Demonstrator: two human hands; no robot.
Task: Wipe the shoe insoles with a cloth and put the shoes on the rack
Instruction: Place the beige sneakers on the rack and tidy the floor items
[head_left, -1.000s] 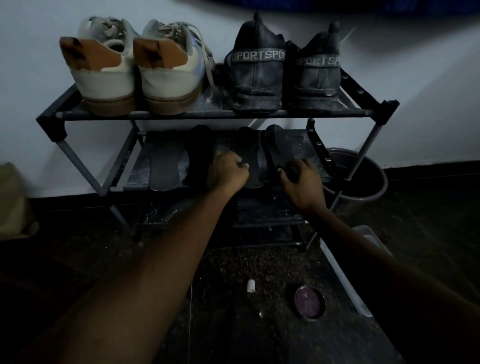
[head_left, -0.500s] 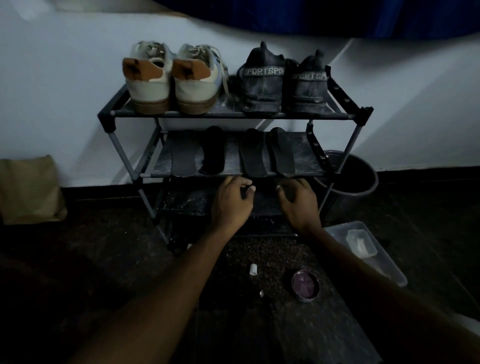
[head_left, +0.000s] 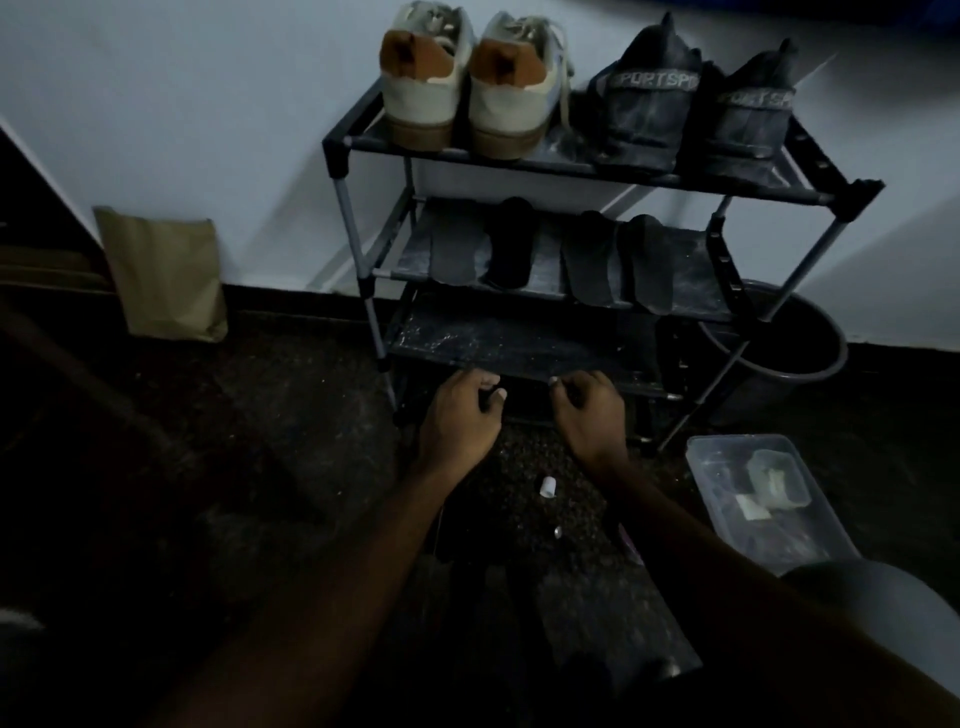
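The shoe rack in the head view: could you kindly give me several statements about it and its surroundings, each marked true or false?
1. The white-and-tan pair and the black pair both stand on the top shelf of the rack. True.
2. The white-and-tan pair stands right of the black pair. False: it stands to its left.
3. Four insoles lie on the middle shelf. True.
4. The clear container sits on the middle shelf. False: it is on the floor, right of the rack.
5. The left hand and right hand reach the top shelf. False: both are low, at the bottom shelf's front edge.
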